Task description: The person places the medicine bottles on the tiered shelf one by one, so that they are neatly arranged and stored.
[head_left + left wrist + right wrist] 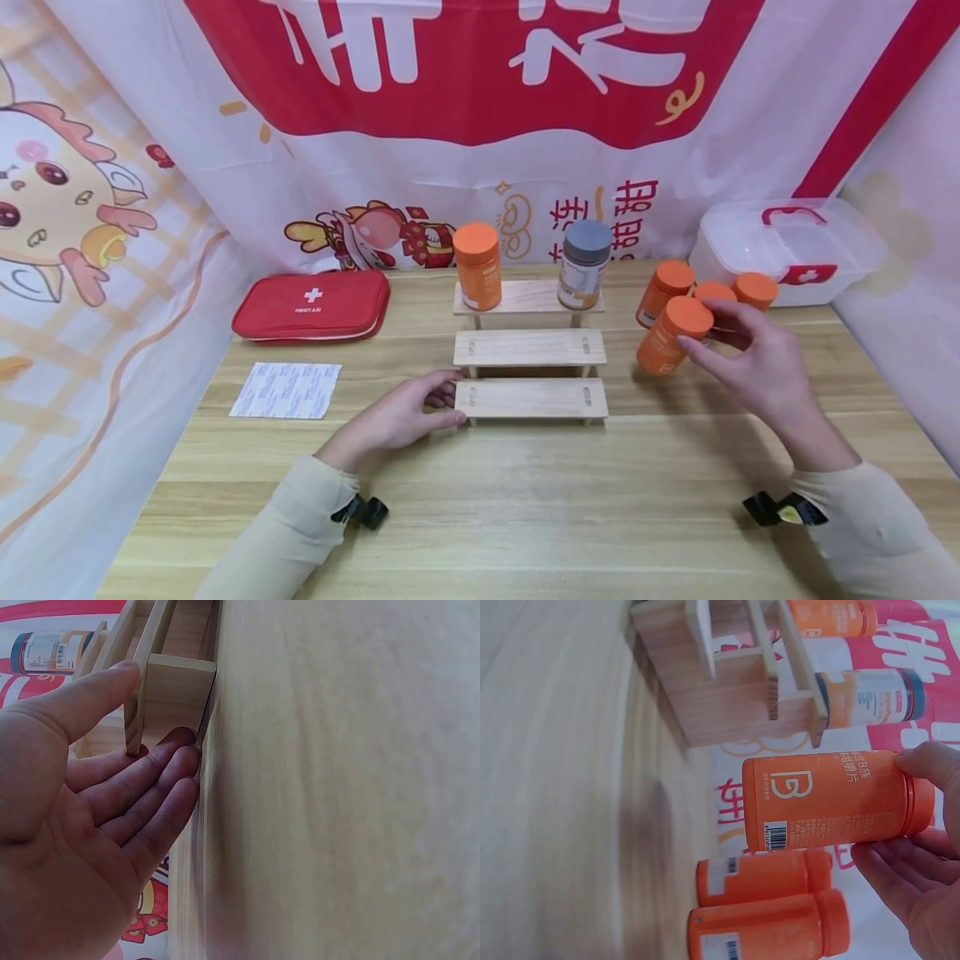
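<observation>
My right hand pinches an orange supplement bottle near its lid, thumb on one side and fingers on the other. That bottle hangs slightly tilted above the table, clear of the tabletop in the right wrist view. At the near left end of the three-step wooden rack, my left hand holds the lowest step between thumb and fingers. On the top step stand an orange bottle at the left and a grey-lidded bottle at the right. The lower two steps hold nothing.
Three more orange bottles stand just behind my right hand, some partly hidden. Behind them is a clear plastic box with a red handle. A red first aid pouch and a white printed sheet lie at the left.
</observation>
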`<state>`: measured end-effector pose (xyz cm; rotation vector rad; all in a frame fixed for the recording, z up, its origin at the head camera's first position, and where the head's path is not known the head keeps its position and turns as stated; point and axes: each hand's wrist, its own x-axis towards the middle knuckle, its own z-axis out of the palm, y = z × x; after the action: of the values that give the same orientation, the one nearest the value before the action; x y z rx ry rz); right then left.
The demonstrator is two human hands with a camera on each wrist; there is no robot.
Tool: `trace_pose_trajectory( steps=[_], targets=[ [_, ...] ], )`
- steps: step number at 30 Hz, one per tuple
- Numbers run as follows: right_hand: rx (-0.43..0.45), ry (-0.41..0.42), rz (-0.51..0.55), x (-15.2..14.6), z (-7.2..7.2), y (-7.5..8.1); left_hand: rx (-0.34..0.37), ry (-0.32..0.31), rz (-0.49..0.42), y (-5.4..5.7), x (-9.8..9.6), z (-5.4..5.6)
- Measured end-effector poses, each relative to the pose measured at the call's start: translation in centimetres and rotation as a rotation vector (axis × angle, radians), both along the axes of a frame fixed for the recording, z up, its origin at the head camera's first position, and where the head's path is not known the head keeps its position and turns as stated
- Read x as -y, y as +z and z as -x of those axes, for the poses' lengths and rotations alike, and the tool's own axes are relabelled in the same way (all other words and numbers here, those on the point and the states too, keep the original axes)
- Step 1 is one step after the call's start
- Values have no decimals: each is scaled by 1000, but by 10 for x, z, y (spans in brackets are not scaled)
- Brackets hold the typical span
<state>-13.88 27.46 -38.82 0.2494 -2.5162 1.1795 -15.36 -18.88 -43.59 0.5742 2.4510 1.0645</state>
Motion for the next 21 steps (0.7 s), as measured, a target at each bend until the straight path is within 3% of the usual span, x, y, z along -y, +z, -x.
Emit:
trace_pose_trajectory(
  steps=[12, 21],
  targets=[
    [17, -33, 2, 16, -3, 22, -5, 7, 4, -1, 1, 0],
    [-25, 12, 72, 35, -4, 35, -5, 10, 18, 0, 0, 0]
  ],
)
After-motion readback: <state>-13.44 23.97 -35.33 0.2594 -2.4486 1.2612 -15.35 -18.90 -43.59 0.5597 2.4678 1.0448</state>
